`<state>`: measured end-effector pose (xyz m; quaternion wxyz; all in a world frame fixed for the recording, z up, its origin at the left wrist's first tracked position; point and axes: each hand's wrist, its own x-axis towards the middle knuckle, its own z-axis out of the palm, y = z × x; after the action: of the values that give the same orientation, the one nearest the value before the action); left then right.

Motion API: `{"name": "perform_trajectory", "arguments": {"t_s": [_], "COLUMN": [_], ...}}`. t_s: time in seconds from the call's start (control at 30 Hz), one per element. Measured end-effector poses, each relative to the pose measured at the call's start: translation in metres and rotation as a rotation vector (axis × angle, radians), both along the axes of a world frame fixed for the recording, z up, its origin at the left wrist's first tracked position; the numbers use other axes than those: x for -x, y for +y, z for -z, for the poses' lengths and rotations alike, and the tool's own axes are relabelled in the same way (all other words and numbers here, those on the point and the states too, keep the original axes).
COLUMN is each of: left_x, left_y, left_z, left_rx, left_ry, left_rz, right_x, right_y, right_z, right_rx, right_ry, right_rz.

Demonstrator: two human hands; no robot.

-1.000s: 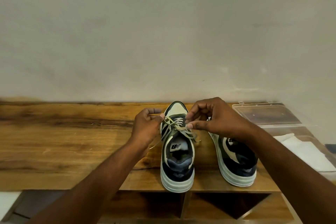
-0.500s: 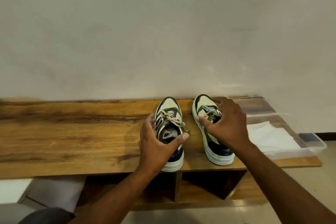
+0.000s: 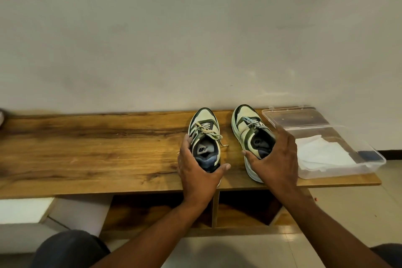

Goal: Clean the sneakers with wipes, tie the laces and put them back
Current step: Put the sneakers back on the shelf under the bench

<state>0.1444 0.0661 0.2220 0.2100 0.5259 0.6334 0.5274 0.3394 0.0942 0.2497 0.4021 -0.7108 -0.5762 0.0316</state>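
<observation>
The left hand (image 3: 196, 172) curls its fingers and thumb around the heel end of the left shoe (image 3: 204, 137), with the thumb on one side and the fingers on the other. The right hand (image 3: 276, 159) does the same at the heel end of the right shoe (image 3: 250, 130), its thumb on the inner side and its fingers spread over the outer side. Both shoes stand flat on the wooden bench (image 3: 97, 154), side by side but not touching. Each shoe's long way runs from the heel, under the hand, to the toe, which points at the wall (image 3: 195, 39). So each hand is at the near end of its own shoe. The laces (image 3: 206, 130) on the left shoe look tied in a bow. The laces on the right shoe are too small to tell. I think the next job is to put the shoes back, maybe into the open shelf (image 3: 241, 206) under the bench, just below the hands. A clear plastic box (image 3: 348, 159) with white wipes (image 3: 322, 152) sits just to the right of the right shoe. The floor (image 3: 348, 213) is pale tile.
</observation>
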Motion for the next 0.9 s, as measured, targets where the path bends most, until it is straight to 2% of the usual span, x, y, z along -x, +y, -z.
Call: {"name": "perform_trajectory", "arguments": {"t_s": [0.23, 0.37, 0.47, 0.9], "left_x": [-0.009, -0.017, -0.018, -0.021], "left_y": [0.003, 0.001, 0.0, -0.006], "left_z": [0.005, 0.008, 0.014, 0.011], "left_rx": [-0.05, 0.002, 0.041, 0.067], "left_ry": [-0.057, -0.163, -0.147, -0.173], "left_rz": [-0.098, -0.151, -0.149, -0.193], "right_x": [0.008, 0.01, 0.009, 0.028], "right_y": [0.002, 0.003, 0.003, -0.01], "right_z": [0.012, 0.018, 0.023, 0.032], "right_rx": [-0.033, -0.034, -0.005, -0.021], "right_ry": [0.17, 0.301, 0.354, 0.22], "right_rz": [0.057, 0.079, 0.072, -0.017]}}
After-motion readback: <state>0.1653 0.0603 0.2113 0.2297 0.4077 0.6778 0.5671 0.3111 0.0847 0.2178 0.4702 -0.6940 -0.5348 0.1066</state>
